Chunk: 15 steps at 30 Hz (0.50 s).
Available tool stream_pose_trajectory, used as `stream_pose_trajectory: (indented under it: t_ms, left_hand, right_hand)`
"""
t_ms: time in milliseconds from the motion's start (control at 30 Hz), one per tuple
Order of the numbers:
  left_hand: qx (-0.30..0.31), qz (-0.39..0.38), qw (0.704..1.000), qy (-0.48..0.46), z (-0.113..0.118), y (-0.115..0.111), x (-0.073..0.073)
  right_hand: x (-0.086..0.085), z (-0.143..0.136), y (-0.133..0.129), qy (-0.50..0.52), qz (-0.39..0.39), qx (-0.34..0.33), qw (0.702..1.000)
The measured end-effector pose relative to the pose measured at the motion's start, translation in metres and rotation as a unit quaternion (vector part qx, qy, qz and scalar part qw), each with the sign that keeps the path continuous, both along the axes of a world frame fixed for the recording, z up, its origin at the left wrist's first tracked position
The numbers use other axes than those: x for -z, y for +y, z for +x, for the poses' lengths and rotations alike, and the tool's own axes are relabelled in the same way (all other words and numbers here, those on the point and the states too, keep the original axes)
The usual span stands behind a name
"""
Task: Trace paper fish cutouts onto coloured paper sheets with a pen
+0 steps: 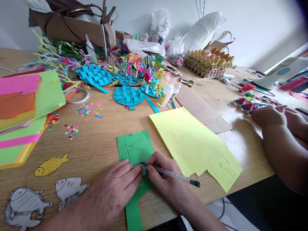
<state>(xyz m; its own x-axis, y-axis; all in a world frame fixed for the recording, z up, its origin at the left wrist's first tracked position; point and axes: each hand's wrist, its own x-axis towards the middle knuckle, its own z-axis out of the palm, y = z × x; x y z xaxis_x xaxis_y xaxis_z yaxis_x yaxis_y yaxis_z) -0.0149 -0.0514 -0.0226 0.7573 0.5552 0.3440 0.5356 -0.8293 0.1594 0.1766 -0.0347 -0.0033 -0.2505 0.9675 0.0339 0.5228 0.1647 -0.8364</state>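
Observation:
A green paper strip (134, 215) lies before me with two fish outlines drawn near its top. My left hand (114, 187) rests flat on it, fingers stretched together over a small grey-and-white cut-out (144, 169) that is mostly hidden. My right hand (166, 176) pinches a clear pen (178, 175) with a dark end cap, its tip by the cut-out. Right of the strip is a yellow sheet (187, 138) bearing faint fish outlines. A yellow spotted paper fish (51, 165) and white fish cut-outs (27, 202) lie at the left.
Coloured papers (21, 112), a tape roll (77, 96) and confetti (84, 109) are at the left. Blue woven paper pieces (128, 95), glue bottles (166, 94) and egg cartons (207, 62) stand farther back. Another person's arms (276, 138) reach in from the right, near cardboard (202, 110).

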Motion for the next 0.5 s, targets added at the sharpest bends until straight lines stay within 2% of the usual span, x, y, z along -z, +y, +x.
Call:
stream_pose_trajectory:
  t_ms: [500]
  left_hand:
    - [0.022,-0.009,1.0,0.02,-0.0011,0.0045,0.0004]
  right_hand:
    - [-0.0024,-0.002,0.0058,0.025,-0.019,-0.018,0.999]
